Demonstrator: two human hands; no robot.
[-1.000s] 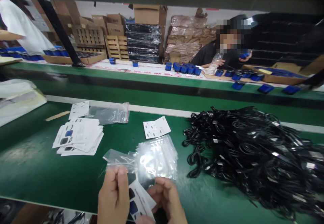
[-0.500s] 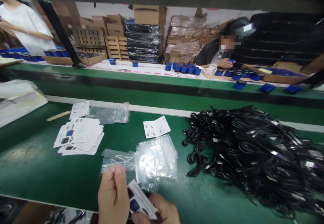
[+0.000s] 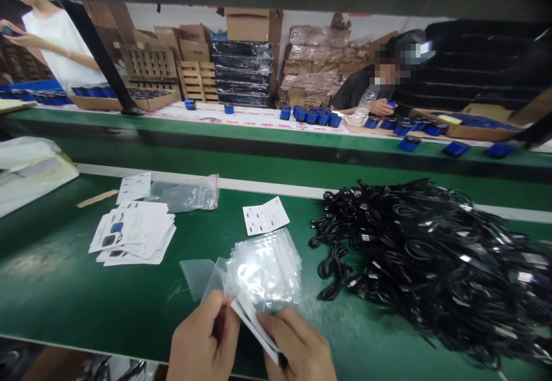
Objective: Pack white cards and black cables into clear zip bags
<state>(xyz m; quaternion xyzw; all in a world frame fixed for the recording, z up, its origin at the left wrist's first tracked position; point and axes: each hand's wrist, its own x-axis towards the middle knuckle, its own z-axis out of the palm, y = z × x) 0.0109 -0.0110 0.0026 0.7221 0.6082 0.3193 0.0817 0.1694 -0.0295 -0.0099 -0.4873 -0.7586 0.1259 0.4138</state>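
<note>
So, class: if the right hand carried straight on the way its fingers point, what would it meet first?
Probably the stack of clear bags: the right hand points up-left, already pinching a card with the left hand. Depth is uncertain.

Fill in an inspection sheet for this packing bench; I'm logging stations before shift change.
Surface: green bench top, bare in front at left.
Job's things: printed card and clear bag held between the hands; stack of clear bags just beyond.
Clutter: card stack, single card, zip bag.
Hands: left hand and right hand both pinch the card.
Cables: big black cable heap at right.
Surroundings: blue items on far bench, seated person, cardboard boxes.
</note>
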